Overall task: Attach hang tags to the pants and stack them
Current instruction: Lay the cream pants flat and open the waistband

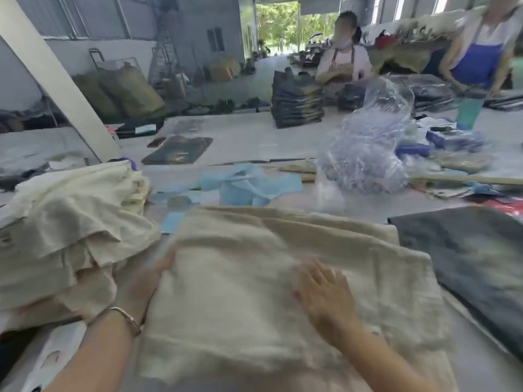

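Note:
A folded pair of cream pants (pixel 254 273) lies flat on the table in front of me. My right hand (pixel 322 295) rests palm down on top of it, fingers straight and spread. At the pants' left edge my left hand (pixel 150 281) is blurred, with its fingers tucked under the fabric; its wrist wears a thin bracelet. A loose pile of cream pants (pixel 70 222) sits to the left. No hang tag shows clearly on the pants under my hands.
Dark grey pants (pixel 467 258) lie at the right. Light blue paper pieces (pixel 249 185) and a crumpled clear plastic bag (pixel 368 154) sit beyond. A stack of dark folded pants (pixel 297 103) stands far back, near two people (pixel 345 55).

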The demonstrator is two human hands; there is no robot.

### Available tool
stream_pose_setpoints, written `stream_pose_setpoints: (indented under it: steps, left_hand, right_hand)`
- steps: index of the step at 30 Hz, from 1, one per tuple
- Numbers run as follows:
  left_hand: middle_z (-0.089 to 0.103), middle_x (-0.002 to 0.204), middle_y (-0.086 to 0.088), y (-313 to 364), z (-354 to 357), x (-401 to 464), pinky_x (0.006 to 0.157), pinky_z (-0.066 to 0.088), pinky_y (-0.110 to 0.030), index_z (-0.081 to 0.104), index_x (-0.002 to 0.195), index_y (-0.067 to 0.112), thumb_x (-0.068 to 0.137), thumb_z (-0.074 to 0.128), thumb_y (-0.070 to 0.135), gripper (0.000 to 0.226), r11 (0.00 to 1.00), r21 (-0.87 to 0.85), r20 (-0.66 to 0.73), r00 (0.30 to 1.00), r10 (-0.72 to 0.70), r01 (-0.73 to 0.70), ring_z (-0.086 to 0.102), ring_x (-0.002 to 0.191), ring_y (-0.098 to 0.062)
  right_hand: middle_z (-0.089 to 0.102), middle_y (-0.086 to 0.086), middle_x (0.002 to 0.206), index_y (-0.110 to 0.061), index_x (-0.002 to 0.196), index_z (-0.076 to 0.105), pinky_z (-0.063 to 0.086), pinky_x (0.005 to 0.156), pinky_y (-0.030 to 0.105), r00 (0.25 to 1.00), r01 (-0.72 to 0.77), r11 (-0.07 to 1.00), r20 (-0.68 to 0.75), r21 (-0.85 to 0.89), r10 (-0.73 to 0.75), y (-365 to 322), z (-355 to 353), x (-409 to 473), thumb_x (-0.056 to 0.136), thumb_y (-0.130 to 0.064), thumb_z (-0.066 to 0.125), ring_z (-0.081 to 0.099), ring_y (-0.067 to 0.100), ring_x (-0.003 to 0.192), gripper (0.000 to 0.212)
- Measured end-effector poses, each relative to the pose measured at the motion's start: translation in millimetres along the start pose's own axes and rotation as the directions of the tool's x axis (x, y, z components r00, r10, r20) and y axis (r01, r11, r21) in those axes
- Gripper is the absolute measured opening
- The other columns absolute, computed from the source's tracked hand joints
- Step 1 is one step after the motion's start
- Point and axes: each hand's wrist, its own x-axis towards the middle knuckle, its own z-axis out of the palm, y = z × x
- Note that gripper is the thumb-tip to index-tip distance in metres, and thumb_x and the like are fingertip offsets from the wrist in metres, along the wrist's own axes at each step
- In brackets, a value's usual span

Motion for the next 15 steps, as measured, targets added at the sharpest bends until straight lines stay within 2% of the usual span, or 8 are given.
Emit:
stream_pose_setpoints:
  steps: [2, 4, 7, 9, 11, 12, 14, 15]
  left_hand:
    - [0.061, 0.123, -0.030, -51, -17, 4, 0.104, 0.042, -0.056, 0.061, 0.122, -0.007, 0.094, 0.058, 0.006, 0.031, 0.972, 0.148, -0.009, 0.983, -0.185, 0.185, 0.057, 0.116, -0.045]
    - [0.062, 0.115, -0.036, -94, -40, 14, 0.097, 0.045, -0.061, 0.060, 0.116, -0.014, 0.085, 0.063, -0.007, 0.032, 0.926, 0.261, -0.052, 0.961, -0.270, 0.275, 0.060, 0.105, -0.049]
    - [0.069, 0.104, -0.028, -111, -53, 31, 0.090, 0.050, -0.062, 0.066, 0.108, -0.007, 0.077, 0.068, -0.011, 0.031, 0.917, 0.294, -0.078, 0.963, -0.259, 0.270, 0.066, 0.095, -0.044]
    - [0.071, 0.098, -0.021, -120, -56, 43, 0.086, 0.054, -0.054, 0.068, 0.103, -0.003, 0.077, 0.071, -0.008, 0.027, 0.904, 0.366, -0.099, 0.975, -0.200, 0.223, 0.068, 0.089, -0.036]
    - [0.071, 0.094, -0.020, -125, -57, 48, 0.078, 0.053, -0.047, 0.069, 0.097, 0.001, 0.077, 0.074, -0.002, 0.021, 0.867, 0.469, -0.133, 0.984, -0.117, 0.167, 0.067, 0.085, -0.033]
    - [0.071, 0.094, -0.019, -127, -58, 49, 0.074, 0.051, -0.044, 0.067, 0.096, 0.004, 0.077, 0.075, 0.003, 0.021, 0.824, 0.549, -0.139, 0.988, -0.074, 0.139, 0.066, 0.084, -0.033]
    - [0.067, 0.101, -0.017, -136, -60, 51, 0.072, 0.048, -0.042, 0.062, 0.103, 0.006, 0.074, 0.080, 0.013, 0.034, 0.695, 0.713, -0.147, 0.989, 0.020, 0.092, 0.061, 0.087, -0.035]
    - [0.063, 0.106, -0.018, -141, -61, 52, 0.077, 0.048, -0.044, 0.060, 0.110, 0.007, 0.072, 0.083, 0.018, 0.046, 0.626, 0.776, -0.153, 0.985, 0.078, 0.071, 0.058, 0.094, -0.038]
  right_hand:
    - [-0.005, -0.007, 0.163, -0.030, 0.154, 0.006, -0.004, 0.118, 0.044, 0.951, -0.055, 0.995, 0.299, -0.080, 0.077, 3, 56, -9, 0.100, -0.053, 0.019, -0.006, 0.014, 0.149, 0.060]
    - [-0.016, -0.006, 0.161, -0.031, 0.154, -0.002, -0.007, 0.117, 0.045, 0.933, -0.074, 0.992, 0.344, -0.107, 0.106, -1, 89, -16, 0.100, -0.054, 0.019, -0.011, 0.016, 0.149, 0.063]
    - [-0.010, -0.009, 0.162, -0.034, 0.154, 0.005, -0.006, 0.117, 0.042, 0.955, -0.111, 0.988, 0.263, -0.111, 0.137, -1, 104, -16, 0.098, -0.054, 0.022, -0.007, 0.013, 0.149, 0.061]
    - [0.003, -0.009, 0.162, -0.033, 0.153, 0.017, 0.000, 0.118, 0.039, 0.966, -0.105, 0.991, 0.227, -0.081, 0.121, -3, 100, -17, 0.098, -0.051, 0.030, 0.003, 0.013, 0.149, 0.059]
    - [0.034, 0.003, 0.155, -0.024, 0.141, 0.046, 0.019, 0.116, 0.041, 0.986, -0.129, 0.991, 0.099, -0.018, 0.130, -4, 87, -20, 0.094, -0.038, 0.052, 0.031, 0.022, 0.142, 0.050]
    - [0.051, 0.011, 0.142, -0.017, 0.127, 0.060, 0.031, 0.109, 0.047, 0.984, -0.171, 0.985, -0.050, 0.005, 0.171, 1, 82, -23, 0.087, -0.027, 0.067, 0.048, 0.030, 0.131, 0.042]
    - [0.064, 0.018, 0.121, -0.007, 0.107, 0.071, 0.045, 0.093, 0.052, 0.867, -0.385, 0.922, -0.324, 0.044, 0.378, 21, 71, -33, 0.071, -0.013, 0.082, 0.061, 0.039, 0.110, 0.038]
    - [0.062, 0.020, 0.122, -0.005, 0.110, 0.069, 0.045, 0.091, 0.051, 0.783, -0.525, 0.845, -0.333, 0.097, 0.525, 33, 64, -39, 0.071, -0.014, 0.082, 0.058, 0.041, 0.111, 0.042]
